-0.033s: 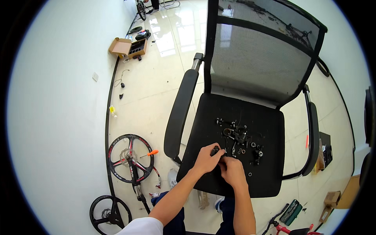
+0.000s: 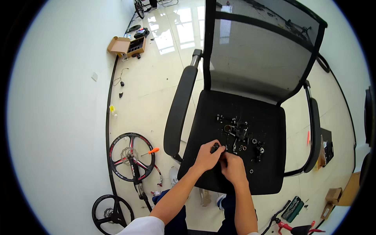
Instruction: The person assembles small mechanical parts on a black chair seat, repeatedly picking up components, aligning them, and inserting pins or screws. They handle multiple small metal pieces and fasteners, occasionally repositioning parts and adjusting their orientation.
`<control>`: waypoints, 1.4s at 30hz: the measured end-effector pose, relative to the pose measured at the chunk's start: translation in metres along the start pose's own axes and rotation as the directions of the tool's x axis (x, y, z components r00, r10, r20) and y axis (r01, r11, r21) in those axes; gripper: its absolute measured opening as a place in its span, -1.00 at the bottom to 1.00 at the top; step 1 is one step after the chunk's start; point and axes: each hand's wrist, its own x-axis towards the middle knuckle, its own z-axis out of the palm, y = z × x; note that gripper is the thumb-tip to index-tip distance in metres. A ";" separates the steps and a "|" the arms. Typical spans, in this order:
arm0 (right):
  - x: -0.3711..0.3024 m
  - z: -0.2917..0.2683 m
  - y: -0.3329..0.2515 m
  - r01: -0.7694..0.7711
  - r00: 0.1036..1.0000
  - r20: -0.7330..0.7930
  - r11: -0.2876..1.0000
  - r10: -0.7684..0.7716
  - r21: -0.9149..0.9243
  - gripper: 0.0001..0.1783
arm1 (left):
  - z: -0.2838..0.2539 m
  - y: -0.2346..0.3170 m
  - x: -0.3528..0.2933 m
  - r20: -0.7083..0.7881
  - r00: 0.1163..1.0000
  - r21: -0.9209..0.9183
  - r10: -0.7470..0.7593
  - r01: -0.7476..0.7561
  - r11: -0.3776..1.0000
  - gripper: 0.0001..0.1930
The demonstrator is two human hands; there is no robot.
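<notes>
Over the front of a black chair seat, my two hands meet. My left hand is closed around a small black part, whose dark end shows past the thumb. Close against it, my right hand has its fingers pinched at the same spot; what they grip is mostly hidden. Just beyond the hands, loose metal parts lie scattered on the seat: a dark clamp-like piece with a ring, a dark piece with a shiny round end, small washers and a single ring.
Armrests flank the seat, and a mesh backrest rises behind it. On the floor at left lie a spoked wheel, an orange-handled screwdriver and a black wheel. A green toolbox sits at lower right.
The view has shifted slightly. Both hands stay together over the seat in nearly the same grip, and the loose parts keep their arrangement.
</notes>
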 end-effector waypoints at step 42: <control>0.007 0.001 -0.009 -0.087 0.994 0.075 0.991 0.079 0.104 -0.91 | -0.007 -0.009 0.010 0.008 0.983 -0.117 -0.185 0.184 0.976 -0.64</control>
